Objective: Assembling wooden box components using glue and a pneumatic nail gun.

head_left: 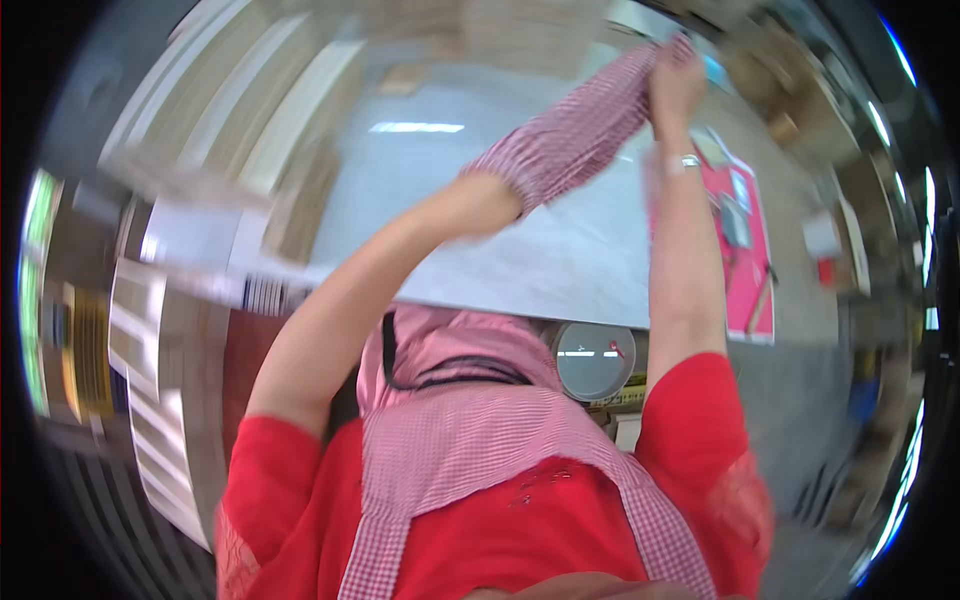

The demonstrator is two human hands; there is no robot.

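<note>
A red-and-white checked oversleeve (580,130) with gathered, elastic ends stretches at a slant above the table. At its far upper end my right hand (677,88) is closed around the cloth; a bracelet or watch sits on that wrist. My left hand (488,204) meets the nearer gathered opening, and its fingers are hidden by the fabric. Whether they are inside the oversleeve or gripping its edge I cannot tell. Both hands are blurred by motion. A checked apron (460,430) covers my front over a red top.
Below lies a pale, glossy table (400,160). Stacked boards or boxes (290,130) line its left. On the right, a pink sheet (755,290) bears a grey object and small tools. A round container (595,360) stands under the near edge. Cardboard boxes (765,70) are at far right.
</note>
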